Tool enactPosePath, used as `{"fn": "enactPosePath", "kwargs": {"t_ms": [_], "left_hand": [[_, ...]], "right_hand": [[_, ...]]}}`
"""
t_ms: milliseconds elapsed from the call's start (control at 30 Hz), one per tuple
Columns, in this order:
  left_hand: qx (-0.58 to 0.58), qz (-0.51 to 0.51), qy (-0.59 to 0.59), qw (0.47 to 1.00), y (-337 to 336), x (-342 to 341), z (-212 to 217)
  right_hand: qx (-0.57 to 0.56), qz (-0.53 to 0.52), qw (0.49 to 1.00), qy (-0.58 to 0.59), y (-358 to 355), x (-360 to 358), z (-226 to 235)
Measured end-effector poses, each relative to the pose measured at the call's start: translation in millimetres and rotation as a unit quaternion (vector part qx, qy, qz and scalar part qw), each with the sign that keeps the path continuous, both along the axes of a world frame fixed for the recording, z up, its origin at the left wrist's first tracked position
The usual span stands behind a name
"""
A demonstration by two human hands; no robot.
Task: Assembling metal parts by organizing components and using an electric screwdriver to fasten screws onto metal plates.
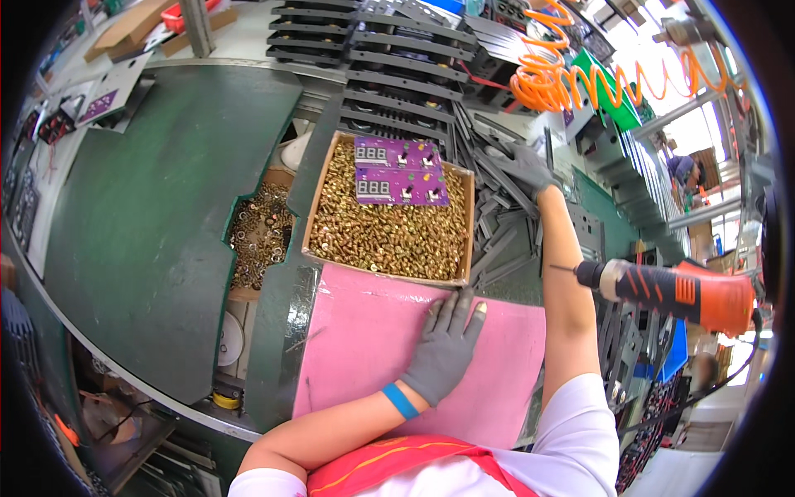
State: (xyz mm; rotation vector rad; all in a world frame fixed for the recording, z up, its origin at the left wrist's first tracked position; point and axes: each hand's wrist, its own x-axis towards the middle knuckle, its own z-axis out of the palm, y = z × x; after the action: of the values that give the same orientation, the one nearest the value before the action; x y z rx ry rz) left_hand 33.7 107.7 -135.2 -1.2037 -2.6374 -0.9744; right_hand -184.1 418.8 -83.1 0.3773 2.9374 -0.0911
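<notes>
A worker's grey-gloved right hand (527,171) reached into a loose heap of dark grey strips (497,240), piled on the green counter (280,364) to the right of an open cardboard box (470,224), away from the near edge. Whether that grip had closed on a strip could not be told. The left hand (447,352) lay with fingers extended on a pink mat (348,331) toward the counter's near edge, its grip clasping nothing; the fingertips came up to the box's near rim, though contact was unclear.

The strips looked stiff, thin and light — likely metal, smooth enough to slide over one another and apt to tangle where they crossed. A single piece would probably be best pinched across its narrow width at a free end.

The box was well filled with brass-coloured screws (381,240), probably heavy as a whole and prone to spill if tipped. On the screws lay two purple circuit boards (397,187), likely fragile and best held by their edges. To the left, a cutout exposed a second container (280,176) of small metal rings and fasteners (262,228) — more sparsely filled, its outline partly hidden.
</notes>
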Motion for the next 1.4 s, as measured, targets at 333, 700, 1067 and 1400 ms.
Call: {"fn": "enactPosePath", "kwargs": {"t_ms": [333,700,1067,1400], "left_hand": [[-0.006,0.044,-0.013,0.999,-9.5,2.0,11.8],[-0.097,0.068,-0.040,0.992,-28.4,-1.8,50.3],[0.015,-0.180,0.071,0.981,-38.5,47.1,2.7],[-0.082,-0.075,0.018,0.994,-128.2,84.1,32.4]], "right_hand": [[-0.268,-0.083,0.957,0.074,-76.6,153.7,13.5],[-0.148,0.095,0.975,0.138,-111.9,251.8,21.8],[-0.108,-0.029,0.958,0.265,-140.4,368.5,-22.3],[-0.192,0.010,0.941,0.279,-169.5,396.6,-27.5]]}}
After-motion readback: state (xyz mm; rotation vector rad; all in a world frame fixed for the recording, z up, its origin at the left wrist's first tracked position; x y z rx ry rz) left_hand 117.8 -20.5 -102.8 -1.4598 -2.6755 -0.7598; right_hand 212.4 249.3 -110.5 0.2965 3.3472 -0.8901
